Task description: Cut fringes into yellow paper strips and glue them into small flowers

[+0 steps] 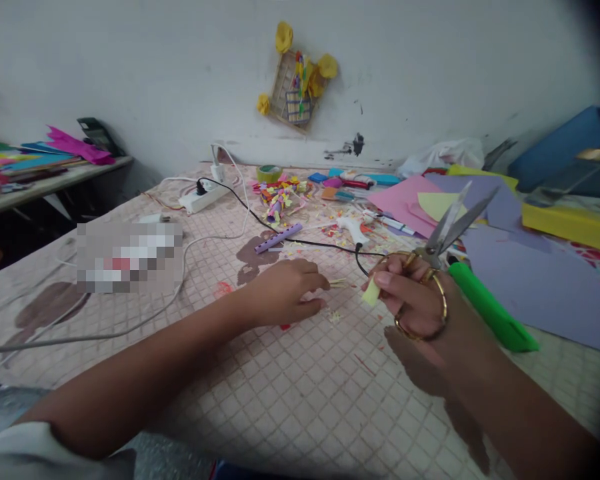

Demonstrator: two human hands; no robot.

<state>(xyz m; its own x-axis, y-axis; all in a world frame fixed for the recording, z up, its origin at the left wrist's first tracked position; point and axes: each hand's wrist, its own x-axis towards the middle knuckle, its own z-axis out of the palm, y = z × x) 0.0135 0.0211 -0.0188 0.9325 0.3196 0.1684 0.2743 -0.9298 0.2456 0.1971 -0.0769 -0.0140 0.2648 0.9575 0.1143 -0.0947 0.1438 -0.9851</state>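
Observation:
My right hand (415,297) holds gold-handled scissors (437,247), their blades parted and pointing up and away. Between its thumb and fingertips is a small pale yellow paper piece (371,292). My left hand (290,293) is low over the table, thumb and fingers apart, with nothing seen in its grasp. Thin yellowish strips (339,283) lie just beyond its fingertips, and small pale cuttings (335,317) are scattered close to its thumb.
A white glue gun (353,231) with a black cord, a purple punched tube (279,238) and paper scraps lie ahead. Purple sheets (540,287) and a green object (493,307) are at right. Cables and a power strip (203,198) stand left.

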